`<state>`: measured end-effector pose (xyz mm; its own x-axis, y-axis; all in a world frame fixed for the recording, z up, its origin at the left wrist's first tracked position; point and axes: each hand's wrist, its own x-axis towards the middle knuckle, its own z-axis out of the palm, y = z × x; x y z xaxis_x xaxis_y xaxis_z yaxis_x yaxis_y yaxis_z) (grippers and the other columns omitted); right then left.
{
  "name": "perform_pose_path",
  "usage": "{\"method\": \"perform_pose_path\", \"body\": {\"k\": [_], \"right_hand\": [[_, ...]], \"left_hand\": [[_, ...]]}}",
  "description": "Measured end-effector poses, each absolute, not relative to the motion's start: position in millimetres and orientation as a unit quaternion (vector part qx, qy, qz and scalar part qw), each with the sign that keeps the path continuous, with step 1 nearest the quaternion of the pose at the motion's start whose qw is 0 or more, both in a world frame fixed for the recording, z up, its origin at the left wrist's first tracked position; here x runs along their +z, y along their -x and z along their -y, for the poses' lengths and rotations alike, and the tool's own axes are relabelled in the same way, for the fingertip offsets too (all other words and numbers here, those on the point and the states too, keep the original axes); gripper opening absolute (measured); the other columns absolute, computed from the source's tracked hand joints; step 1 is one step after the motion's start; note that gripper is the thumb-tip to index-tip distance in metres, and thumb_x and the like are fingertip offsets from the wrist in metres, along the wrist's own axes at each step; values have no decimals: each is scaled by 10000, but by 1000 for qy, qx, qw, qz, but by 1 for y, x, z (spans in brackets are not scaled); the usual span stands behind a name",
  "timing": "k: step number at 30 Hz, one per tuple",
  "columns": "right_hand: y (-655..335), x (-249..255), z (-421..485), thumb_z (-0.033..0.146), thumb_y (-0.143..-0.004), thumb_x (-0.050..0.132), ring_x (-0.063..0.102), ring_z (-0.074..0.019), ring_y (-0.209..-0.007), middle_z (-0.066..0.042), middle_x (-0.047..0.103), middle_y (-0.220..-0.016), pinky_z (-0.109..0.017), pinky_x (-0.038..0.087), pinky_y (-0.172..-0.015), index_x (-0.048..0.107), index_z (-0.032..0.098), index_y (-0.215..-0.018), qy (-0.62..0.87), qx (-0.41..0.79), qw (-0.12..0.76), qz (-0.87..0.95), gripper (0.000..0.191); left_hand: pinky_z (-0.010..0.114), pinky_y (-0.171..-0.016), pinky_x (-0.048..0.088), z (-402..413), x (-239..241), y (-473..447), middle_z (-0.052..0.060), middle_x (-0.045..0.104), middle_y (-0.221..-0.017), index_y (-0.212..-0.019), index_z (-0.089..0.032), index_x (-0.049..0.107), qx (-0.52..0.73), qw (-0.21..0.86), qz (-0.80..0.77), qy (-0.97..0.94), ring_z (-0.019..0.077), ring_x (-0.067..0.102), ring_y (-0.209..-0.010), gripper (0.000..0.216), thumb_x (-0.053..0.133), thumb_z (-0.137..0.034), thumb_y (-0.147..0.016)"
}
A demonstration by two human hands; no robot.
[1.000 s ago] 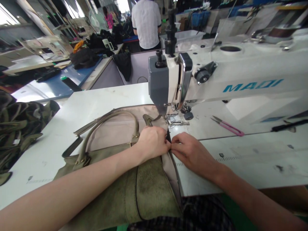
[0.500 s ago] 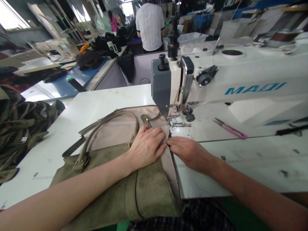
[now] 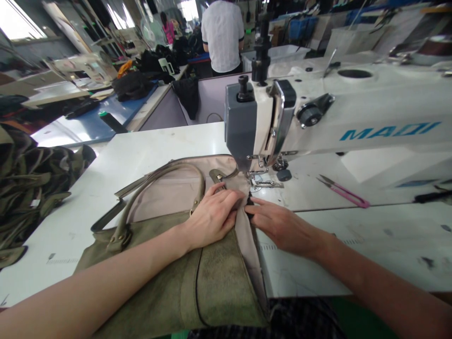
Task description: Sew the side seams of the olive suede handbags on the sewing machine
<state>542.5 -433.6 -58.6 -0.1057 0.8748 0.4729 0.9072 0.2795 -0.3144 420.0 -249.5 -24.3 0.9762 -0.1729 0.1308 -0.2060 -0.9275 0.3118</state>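
An olive-green handbag (image 3: 212,287) with a beige lining and curved handle (image 3: 162,176) lies on the white table (image 3: 148,146), its edge under the presser foot (image 3: 263,182) of a white sewing machine (image 3: 353,122). My left hand (image 3: 212,214) lies flat on the bag, fingers stretched toward the foot. My right hand (image 3: 278,223) rests on the table beside the bag's right edge. Its fingertips press on the dark seam edge just before the foot.
Pink thread snips (image 3: 344,192) lie on the machine bed to the right. A heap of olive bags (image 3: 31,183) sits at the left. Behind, a person in a white shirt (image 3: 222,35) stands by other tables with dark goods (image 3: 132,84).
Both hands have slid forward along the bag's edge toward the presser foot. My left hand went from pinched fingers to lying flat. The view has shifted slightly.
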Motion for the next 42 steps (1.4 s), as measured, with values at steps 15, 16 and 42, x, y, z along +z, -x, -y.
{"method": "perform_pose_path", "body": {"k": [15,16,42], "right_hand": [[-542,-56,429,15,-912,309,565,-165,-922,-9,567,-830,-527,150,-1177,506,191,-828,624,27,210,752,277],[-542,-56,429,22,-917,311,564,-168,-917,-7,564,-814,-528,170,-1172,507,192,-824,626,22,207,751,276],[-548,-53,447,8,-889,307,680,-188,-948,-116,719,-974,-379,544,-938,642,125,-946,619,-115,257,733,360]], "left_hand": [[433,-1152,169,222,-10,-428,89,484,-1422,-1385,-165,401,-31,127,215,-968,194,416,-1325,739,412,-24,-659],[435,-1143,195,222,-10,-428,93,472,-1436,-1405,-161,382,-41,123,219,-967,202,421,-1322,759,419,-30,-659],[443,-1073,234,250,-15,-423,32,436,-1473,-1419,-190,406,-49,52,163,-984,269,420,-1237,638,485,-140,-787]]}}
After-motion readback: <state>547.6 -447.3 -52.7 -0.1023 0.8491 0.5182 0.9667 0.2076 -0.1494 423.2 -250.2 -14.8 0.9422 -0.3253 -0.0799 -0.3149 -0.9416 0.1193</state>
